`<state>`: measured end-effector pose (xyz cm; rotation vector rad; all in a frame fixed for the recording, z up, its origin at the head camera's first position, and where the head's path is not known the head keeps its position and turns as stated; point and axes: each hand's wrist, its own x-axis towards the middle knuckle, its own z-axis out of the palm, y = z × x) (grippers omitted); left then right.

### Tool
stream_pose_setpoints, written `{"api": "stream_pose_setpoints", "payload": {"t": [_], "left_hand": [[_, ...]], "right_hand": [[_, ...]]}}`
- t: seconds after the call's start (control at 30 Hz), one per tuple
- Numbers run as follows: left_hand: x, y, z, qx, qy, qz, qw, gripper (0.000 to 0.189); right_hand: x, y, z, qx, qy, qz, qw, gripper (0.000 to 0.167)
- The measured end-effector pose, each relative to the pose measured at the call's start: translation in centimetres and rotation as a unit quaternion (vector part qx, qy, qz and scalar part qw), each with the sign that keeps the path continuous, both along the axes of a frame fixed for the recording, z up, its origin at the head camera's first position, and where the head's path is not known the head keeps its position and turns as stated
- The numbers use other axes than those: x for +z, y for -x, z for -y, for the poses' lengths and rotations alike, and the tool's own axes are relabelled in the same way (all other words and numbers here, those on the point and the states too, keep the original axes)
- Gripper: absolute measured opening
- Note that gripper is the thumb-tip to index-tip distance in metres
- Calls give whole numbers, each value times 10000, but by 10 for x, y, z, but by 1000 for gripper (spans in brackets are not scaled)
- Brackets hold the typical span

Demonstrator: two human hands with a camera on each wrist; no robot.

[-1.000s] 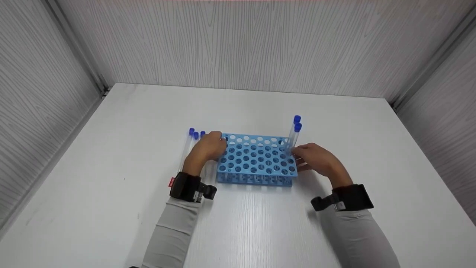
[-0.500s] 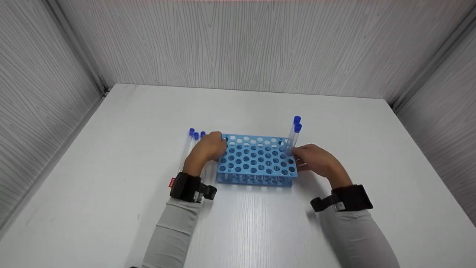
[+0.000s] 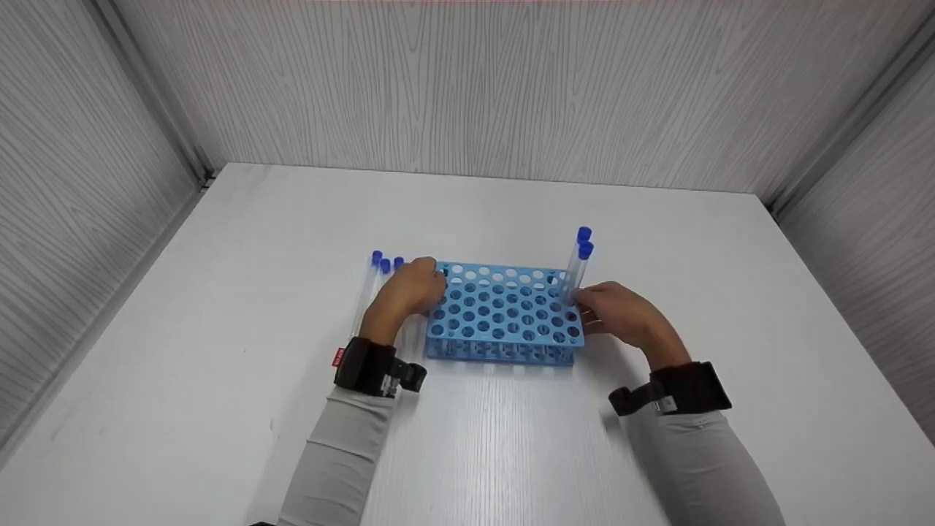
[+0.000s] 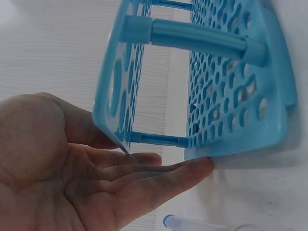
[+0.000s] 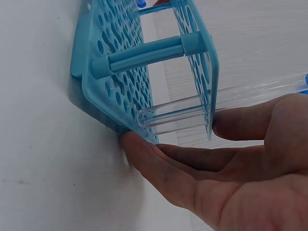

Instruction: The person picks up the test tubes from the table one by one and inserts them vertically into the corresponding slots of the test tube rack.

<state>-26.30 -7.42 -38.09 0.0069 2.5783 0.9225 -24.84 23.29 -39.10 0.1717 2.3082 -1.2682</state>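
Observation:
A light-blue test tube rack (image 3: 504, 307) stands on the table between the two hands. My left hand (image 3: 418, 287) holds its left end: in the left wrist view, the thumb lies at the top plate, with the fingers (image 4: 144, 190) along the end, reaching the lower plate. My right hand (image 3: 619, 313) holds the right end, thumb at the top plate and fingers (image 5: 168, 178) at the lower one. Two clear test tubes (image 3: 572, 283) with blue caps stand in the rack's right back corner, leaning slightly. The right thumb is close to one tube.
Several capped test tubes (image 3: 367, 292) lie on the white table (image 3: 497, 446) to the left of the rack, partly hidden by the left hand and wrist. Grey wood-grain panels (image 3: 467, 95) enclose the table at the back and both sides.

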Motion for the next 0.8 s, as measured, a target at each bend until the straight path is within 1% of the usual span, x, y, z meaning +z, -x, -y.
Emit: {"api": "stream_pose_setpoints", "payload": {"t": [0.13, 0.37, 0.53, 0.8], "left_hand": [[0, -1, -1, 53, -21, -14, 10000, 50], [0, -1, -1, -27, -37, -136, 9999, 51], [-1, 0, 0, -35, -74, -124, 9999, 50], [2, -1, 0, -8, -98, -1, 10000, 51]], "right_hand": [[0, 0, 0, -10, -46, -7, 10000, 55], [-1, 1, 1, -49, -49, -8, 10000, 53], [-1, 2, 1, 8, -31, -24, 10000, 52], [-2, 2, -1, -53, 5, 24, 10000, 53]]}}
